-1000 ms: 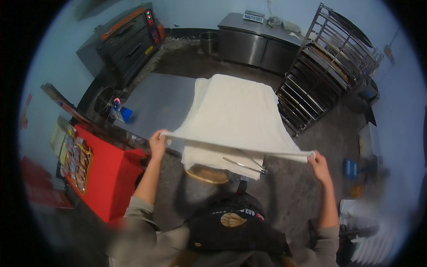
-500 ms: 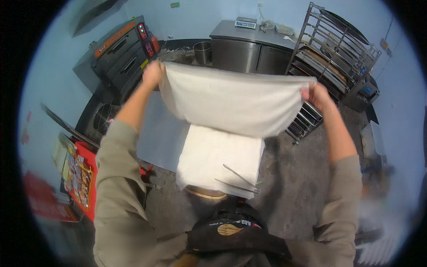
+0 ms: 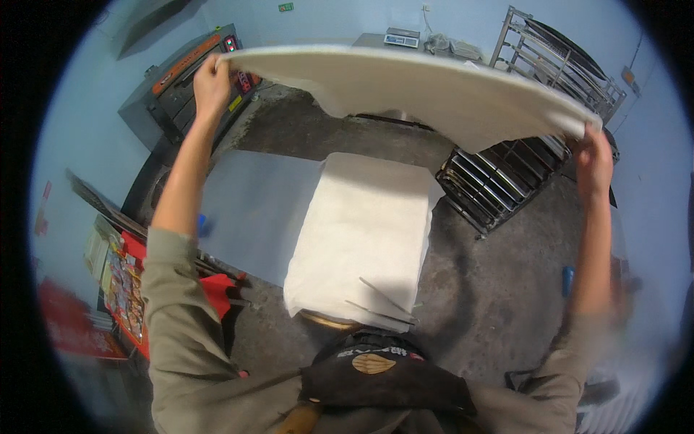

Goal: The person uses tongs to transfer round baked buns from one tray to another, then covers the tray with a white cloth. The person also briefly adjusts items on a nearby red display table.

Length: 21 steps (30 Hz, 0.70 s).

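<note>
A wide off-white cloth (image 3: 405, 79) is stretched in the air between my raised hands. My left hand (image 3: 212, 83) is closed on its left corner, in front of the dark oven. On the far side to the right, my right hand (image 3: 594, 163) grips the other corner. The cloth's lower edge hangs loose and wavy, apart from the surface beneath. Below it, close to my body, a white cloth-covered rectangular stack (image 3: 361, 224) stands. Metal tongs (image 3: 383, 300) lie spread on the near end of that stack.
A translucent grey sheet (image 3: 253, 210) adjoins the stack on the left. A deck oven (image 3: 173, 94) stands back left, a tray rack (image 3: 506, 181) at right. A scale (image 3: 401, 37) sits on the steel counter. Packets (image 3: 126, 289) fill a red-edged box at left.
Both hands have moved up and farther apart, lifting the cloth higher and pulling it wider. More of the white stack beneath is uncovered. The tongs still lie on it.
</note>
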Tool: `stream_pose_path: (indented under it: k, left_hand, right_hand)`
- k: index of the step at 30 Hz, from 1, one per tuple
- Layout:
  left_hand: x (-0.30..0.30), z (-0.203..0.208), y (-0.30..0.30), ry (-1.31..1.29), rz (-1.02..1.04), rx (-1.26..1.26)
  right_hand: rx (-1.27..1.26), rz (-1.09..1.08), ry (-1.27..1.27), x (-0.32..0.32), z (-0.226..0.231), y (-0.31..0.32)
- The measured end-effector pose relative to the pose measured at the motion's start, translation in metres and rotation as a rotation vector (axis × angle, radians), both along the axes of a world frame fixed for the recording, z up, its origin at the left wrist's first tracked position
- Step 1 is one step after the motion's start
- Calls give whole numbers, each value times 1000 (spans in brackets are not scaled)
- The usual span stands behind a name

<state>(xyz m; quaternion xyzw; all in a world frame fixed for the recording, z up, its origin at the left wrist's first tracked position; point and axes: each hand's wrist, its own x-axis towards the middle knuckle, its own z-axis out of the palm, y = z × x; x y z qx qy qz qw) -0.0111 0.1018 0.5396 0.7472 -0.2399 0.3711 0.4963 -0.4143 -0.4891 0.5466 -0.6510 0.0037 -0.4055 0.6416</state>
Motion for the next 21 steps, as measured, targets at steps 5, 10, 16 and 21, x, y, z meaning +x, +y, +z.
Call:
stream_pose_path:
  k: [5, 10, 16, 21]
  left_hand:
    - [-73, -120, 66, 203, 19, 29]
    - [-180, -247, 117, 205, 97, 72]
    - [-286, -373, 148, 516, 153, 133]
    - [-307, -428, 163, 660, 184, 157]
  right_hand:
    - [-152, -32, 421, -99, -105, 82]
    - [-3, -27, 683, -177, -210, 140]
    - [332, 31, 962, -236, -327, 178]
    - [451, 18, 981, -246, -379, 183]
